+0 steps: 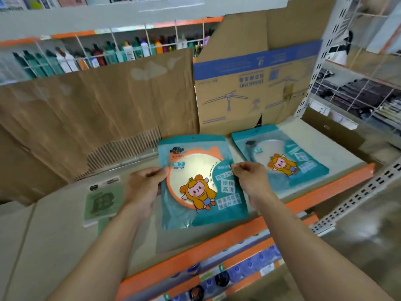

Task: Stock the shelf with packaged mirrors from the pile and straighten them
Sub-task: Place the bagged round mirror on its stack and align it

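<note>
Cardboard lines the back of the shelf (325, 181), where one packaged mirror (282, 157) already lies flat. Just beside it, the left hand (145, 185) and right hand (249, 179) pinch opposite edges of the second packaged mirror (199, 183), probably to square it with its neighbour.

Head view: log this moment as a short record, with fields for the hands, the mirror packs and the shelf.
held item: teal mirror pack, orange-rimmed mirror, cartoon figure on the front
left hand: left hand grips the pack's left edge
right hand: right hand pinches its right edge
already placed: second mirror pack lies flat to the right, slightly skewed
shelf: shelf with pale deck and orange front edge
also there: green packet lying left of the hands; cardboard sheets standing behind
</note>
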